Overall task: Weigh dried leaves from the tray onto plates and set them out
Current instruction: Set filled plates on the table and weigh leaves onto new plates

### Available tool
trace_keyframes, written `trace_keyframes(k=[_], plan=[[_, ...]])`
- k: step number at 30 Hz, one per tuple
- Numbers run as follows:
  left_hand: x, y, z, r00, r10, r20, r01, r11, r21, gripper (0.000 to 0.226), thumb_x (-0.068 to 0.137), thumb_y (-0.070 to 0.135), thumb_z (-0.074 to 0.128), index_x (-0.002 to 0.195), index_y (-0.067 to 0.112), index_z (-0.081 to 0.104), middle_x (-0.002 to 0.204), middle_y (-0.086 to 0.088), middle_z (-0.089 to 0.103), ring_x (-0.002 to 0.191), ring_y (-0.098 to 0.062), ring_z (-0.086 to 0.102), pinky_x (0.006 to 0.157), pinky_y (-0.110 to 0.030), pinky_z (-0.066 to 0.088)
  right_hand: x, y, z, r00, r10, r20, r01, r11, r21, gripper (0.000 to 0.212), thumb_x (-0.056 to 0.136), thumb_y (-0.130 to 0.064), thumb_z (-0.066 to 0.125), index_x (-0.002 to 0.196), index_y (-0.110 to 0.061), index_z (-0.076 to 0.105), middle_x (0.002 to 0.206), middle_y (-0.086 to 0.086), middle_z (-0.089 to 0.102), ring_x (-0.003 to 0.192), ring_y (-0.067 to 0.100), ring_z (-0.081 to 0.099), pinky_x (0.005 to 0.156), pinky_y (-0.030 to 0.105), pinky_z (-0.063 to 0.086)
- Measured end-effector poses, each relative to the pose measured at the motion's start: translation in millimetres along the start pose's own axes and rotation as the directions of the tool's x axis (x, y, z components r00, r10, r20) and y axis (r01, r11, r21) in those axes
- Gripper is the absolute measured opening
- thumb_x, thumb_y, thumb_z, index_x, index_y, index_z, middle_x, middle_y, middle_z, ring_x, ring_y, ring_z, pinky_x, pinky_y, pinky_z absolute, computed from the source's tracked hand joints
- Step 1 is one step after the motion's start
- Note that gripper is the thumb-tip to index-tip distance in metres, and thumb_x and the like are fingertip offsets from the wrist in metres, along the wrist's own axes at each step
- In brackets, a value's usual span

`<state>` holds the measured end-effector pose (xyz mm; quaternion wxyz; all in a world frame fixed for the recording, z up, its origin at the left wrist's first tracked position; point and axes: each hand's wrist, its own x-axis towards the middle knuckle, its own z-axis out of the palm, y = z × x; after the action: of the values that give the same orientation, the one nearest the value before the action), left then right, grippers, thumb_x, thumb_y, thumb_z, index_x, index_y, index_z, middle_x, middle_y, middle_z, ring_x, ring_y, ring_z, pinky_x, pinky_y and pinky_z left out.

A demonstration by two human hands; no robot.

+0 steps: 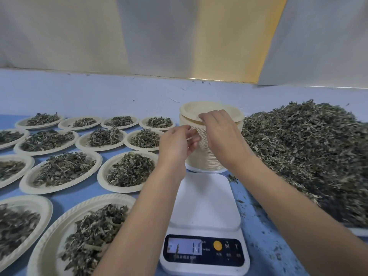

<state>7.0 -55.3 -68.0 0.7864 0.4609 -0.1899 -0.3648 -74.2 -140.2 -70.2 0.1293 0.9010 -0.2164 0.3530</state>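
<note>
A tall stack of cream paper plates (201, 156) stands behind a white digital scale (205, 198) whose platform is bare. My right hand (219, 134) pinches the near rim of the top plate (209, 110), which sits slightly tilted on the stack. My left hand (177, 142) rests its curled fingers against the stack's left side. A big heap of dried leaves (310, 152) lies on a tray (358, 231) to the right. Several plates filled with leaves (127, 172) are laid out in rows on the left.
Blue table surface (256, 232) with scattered leaf crumbs lies right of the scale. A filled plate (79, 236) sits close to my left forearm. A pale wall with white sheets (179, 36) rises behind the table.
</note>
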Motion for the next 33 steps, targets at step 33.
trace_keyframes(k=[33], plan=[[-37, 45, -58, 0.986, -0.068, 0.154, -0.071, 0.661, 0.747, 0.023, 0.090, 0.007, 0.049, 0.081, 0.025, 0.061, 0.045, 0.003, 0.059, 0.039, -0.011, 0.055, 0.045, -0.021, 0.052, -46, 10, -56, 0.658, 0.708, 0.256, -0.616, 0.310, 0.724, 0.010, 0.088, -0.019, 0.063, 0.092, -0.024, 0.070, 0.099, -0.006, 0.070, 0.098, 0.016, 0.064, 0.093, 0.042, 0.051]])
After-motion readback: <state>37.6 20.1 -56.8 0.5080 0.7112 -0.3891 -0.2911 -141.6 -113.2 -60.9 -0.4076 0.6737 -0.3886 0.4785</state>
